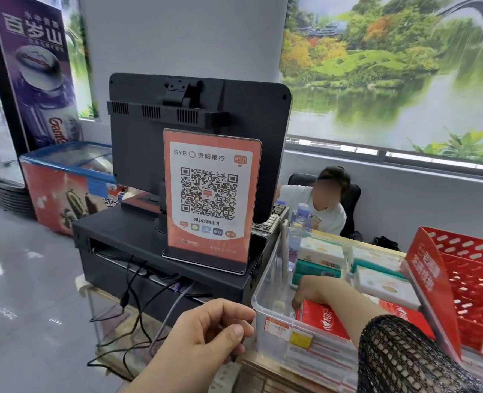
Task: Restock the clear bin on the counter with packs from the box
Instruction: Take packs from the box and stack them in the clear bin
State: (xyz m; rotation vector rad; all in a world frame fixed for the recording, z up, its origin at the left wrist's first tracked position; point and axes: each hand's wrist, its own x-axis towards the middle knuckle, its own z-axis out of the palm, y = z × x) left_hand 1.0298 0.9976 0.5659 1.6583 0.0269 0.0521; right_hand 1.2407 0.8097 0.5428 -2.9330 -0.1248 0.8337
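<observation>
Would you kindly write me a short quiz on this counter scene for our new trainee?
1. True or false: the right hand is inside the clear bin.
2. Which colour is the pack that this hand touches? A green, B red, C blue.
3. What stands directly to the right of the bin?
Key: 1 true; 2 B; 3 the red rack.
</observation>
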